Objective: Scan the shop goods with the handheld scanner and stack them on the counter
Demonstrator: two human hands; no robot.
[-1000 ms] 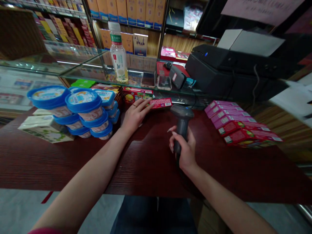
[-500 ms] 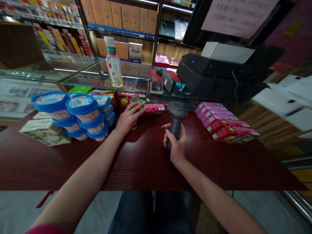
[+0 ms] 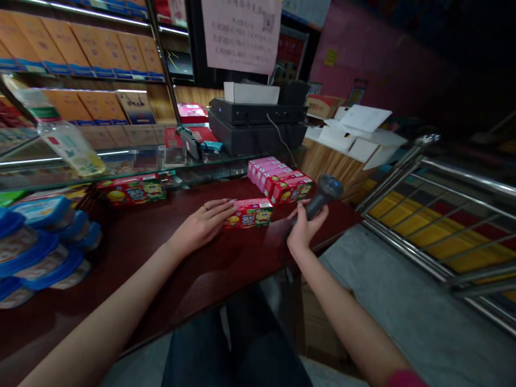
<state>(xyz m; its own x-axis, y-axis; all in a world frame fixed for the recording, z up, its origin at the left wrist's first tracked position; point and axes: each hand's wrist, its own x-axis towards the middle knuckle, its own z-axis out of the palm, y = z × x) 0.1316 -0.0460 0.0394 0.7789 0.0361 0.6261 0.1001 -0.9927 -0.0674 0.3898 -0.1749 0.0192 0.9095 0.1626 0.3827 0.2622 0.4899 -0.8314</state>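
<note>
Red box (image 3: 253, 216) sits on dark counter (image 3: 220, 263), left hand (image 3: 201, 223) on its left end, fingers near-straight, grip unclear, right hand (image 3: 304, 228) curled around scanner (image 3: 318, 201), pink-and-red box row (image 3: 278, 180) just behind, black machine (image 3: 258, 134) beyond.

Dark red-brown wooden counter (image 3: 193, 282), glossy, carries stacked blue-lidded tubs (image 3: 42, 250) at nine o'clock, one printed carton (image 3: 131, 191) at eleven, row of pink and red packs (image 3: 278, 179) at two, red box (image 3: 250, 215) just beside that row.
</note>
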